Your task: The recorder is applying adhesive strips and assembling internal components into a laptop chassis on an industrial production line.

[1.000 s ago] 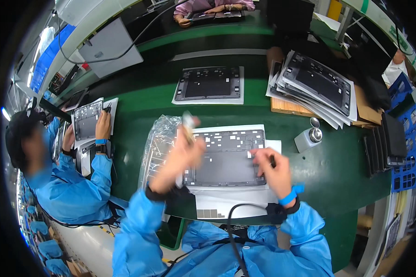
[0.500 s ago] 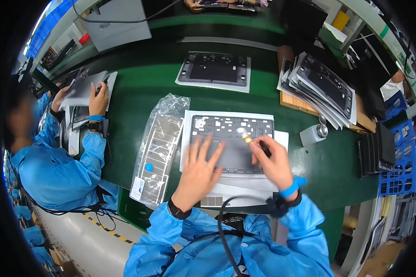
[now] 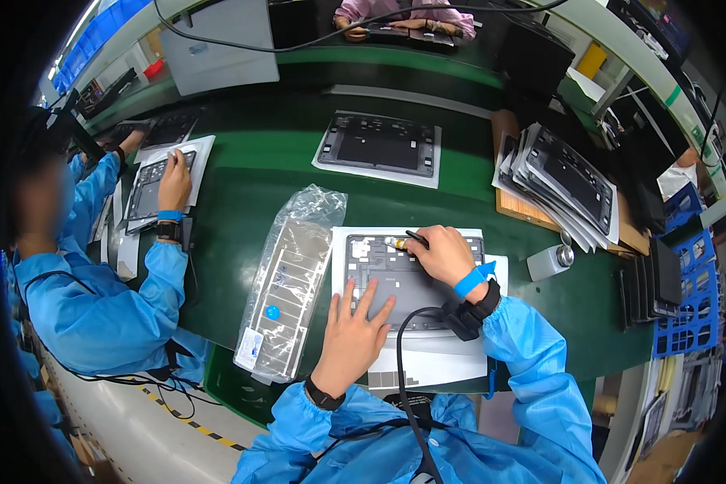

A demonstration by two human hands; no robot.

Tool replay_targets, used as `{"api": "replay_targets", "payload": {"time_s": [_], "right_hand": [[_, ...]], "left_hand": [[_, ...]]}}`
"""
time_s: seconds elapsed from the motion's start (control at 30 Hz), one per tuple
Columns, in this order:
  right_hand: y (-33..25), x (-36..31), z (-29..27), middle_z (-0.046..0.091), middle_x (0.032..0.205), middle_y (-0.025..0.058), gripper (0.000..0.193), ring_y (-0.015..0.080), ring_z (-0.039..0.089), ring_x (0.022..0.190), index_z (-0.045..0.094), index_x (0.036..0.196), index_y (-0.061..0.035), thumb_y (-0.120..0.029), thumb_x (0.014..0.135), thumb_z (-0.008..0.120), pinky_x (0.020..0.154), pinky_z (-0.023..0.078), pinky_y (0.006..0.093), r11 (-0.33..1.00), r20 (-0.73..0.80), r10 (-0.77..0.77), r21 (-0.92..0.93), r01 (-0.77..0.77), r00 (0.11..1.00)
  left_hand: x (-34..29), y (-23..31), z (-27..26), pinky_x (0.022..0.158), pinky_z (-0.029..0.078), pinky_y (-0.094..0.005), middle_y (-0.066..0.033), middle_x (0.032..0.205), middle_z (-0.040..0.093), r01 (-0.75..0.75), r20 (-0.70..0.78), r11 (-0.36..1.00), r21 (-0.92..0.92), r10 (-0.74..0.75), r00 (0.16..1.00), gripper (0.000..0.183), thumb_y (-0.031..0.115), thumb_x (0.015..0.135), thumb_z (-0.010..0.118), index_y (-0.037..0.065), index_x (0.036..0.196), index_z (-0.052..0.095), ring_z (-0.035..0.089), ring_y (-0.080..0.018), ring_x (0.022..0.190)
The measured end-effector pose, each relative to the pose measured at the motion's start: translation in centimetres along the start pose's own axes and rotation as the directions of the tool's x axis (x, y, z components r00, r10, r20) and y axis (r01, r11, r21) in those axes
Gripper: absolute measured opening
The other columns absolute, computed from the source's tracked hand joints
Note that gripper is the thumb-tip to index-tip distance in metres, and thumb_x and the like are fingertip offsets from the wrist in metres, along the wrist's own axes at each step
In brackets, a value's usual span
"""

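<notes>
A thin dark-grey device cover (image 3: 395,278), dotted with small white patches, lies on white sheets (image 3: 492,282) in front of me. My left hand (image 3: 353,339) rests over its lower left part, fingers spread, holding nothing. My right hand (image 3: 442,256) is closed round a small brush (image 3: 398,243) with a white tip and a gold-coloured collar. The brush tip is at the cover's upper edge, among the white patches; a black part shows beside the fingers. The right hand and wrist hide the cover's right side.
Left of the cover lies a clear plastic bag (image 3: 290,282) of adhesive sheets with a blue dot. Another dark cover (image 3: 379,145) sits farther back. To the right are a stack of covers (image 3: 569,181), a white dispenser bottle (image 3: 550,263) and a blue rack (image 3: 686,323). A co-worker (image 3: 97,298) handles a cover at left.
My right hand has brought the brush left and onto the cover's upper edge. My left hand has settled on the cover. The co-worker's cover now lies flat. The whole view has shifted slightly.
</notes>
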State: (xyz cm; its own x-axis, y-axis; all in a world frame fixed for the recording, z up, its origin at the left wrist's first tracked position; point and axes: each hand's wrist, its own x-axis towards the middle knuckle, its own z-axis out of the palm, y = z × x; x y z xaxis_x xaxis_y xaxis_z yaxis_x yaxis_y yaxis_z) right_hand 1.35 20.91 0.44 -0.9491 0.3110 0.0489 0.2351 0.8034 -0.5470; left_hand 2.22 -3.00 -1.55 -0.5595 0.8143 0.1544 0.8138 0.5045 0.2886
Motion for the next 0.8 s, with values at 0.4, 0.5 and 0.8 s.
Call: {"api": "replay_targets", "payload": {"time_s": [0.4, 0.5, 0.8], "right_hand": [[0.1, -1.5, -2.2, 0.067, 0.071, 0.0211, 0.025, 0.0421, 0.065, 0.069, 0.074, 0.082, -0.0031, -0.025, 0.088, 0.064, 0.065, 0.052, 0.0503, 0.991, -0.085, -0.015, -0.134, 0.004, 0.996], [-2.6, -6.0, -5.1, 0.065, 0.064, 0.0153, 0.018, 0.0315, 0.068, 0.063, 0.070, 0.091, -0.0015, -0.017, 0.094, 0.062, 0.058, 0.052, 0.0374, 0.970, -0.012, 0.071, 0.232, -0.066, 0.997], [-8.6, -19.8, 2.3, 0.069, 0.083, 0.0152, 0.020, 0.0291, 0.070, 0.070, 0.068, 0.102, -0.0010, 0.001, 0.082, 0.068, 0.062, 0.054, 0.0345, 0.865, -0.158, 0.046, 0.501, 0.040, 0.986]], "left_hand": [[0.2, -0.4, -0.2, 0.111, 0.034, -0.0530, -0.0161, 0.147, 0.045, -0.026, -0.020, 0.999, -0.041, 0.026, 0.999, 0.047, 0.022, 0.089, 0.067, 0.015, 0.135, 0.059, 0.039, -0.0428, 0.137], [-0.7, -0.5, -0.8, 0.112, 0.033, -0.0506, -0.0187, 0.147, 0.045, 0.002, -0.080, 0.975, -0.222, -0.021, 0.997, 0.049, 0.023, 0.090, 0.067, 0.007, 0.136, 0.057, 0.039, -0.0408, 0.137], [-4.2, 4.3, -1.7, 0.110, 0.037, -0.0393, -0.0193, 0.143, 0.052, 0.318, 0.306, -0.179, -0.931, 0.093, 0.948, 0.055, 0.039, 0.104, 0.050, -0.007, 0.135, 0.051, 0.049, -0.0281, 0.132]]}}
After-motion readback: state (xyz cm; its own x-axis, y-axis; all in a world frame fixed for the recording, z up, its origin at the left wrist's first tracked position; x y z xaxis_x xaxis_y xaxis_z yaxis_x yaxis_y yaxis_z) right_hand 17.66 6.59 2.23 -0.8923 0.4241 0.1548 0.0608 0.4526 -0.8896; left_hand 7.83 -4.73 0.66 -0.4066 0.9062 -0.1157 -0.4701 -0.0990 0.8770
